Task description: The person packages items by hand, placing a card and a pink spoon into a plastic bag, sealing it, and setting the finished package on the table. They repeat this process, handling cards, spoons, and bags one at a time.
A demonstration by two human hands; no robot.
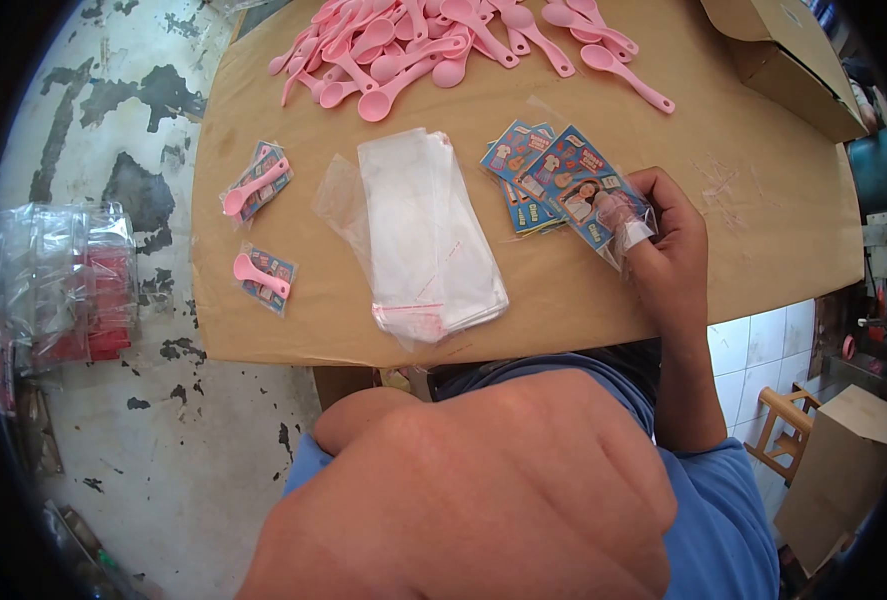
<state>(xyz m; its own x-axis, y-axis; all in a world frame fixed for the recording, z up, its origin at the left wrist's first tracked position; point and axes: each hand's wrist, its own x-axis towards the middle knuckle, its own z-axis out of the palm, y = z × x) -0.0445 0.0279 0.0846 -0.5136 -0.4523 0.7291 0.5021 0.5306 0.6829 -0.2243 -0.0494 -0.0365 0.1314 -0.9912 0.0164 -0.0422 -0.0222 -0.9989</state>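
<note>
Our right hand (663, 235) pinches a clear sleeve holding a printed card (588, 200), on the desk (763, 200) just left of the fingers; its long axis runs diagonally, upper left to lower right. Our left hand (483, 490) is raised close to the camera, empty as far as we can tell, well apart from the card. The bag stack (418, 230) lies further left.

Bench (763, 240): bare strip right of card stack (553, 185), open passage. Obstacles: pink spoon heap (433, 45) at far edge, clear bag stack (423, 235) centre, two packed spoon bags (258, 230) left.
</note>
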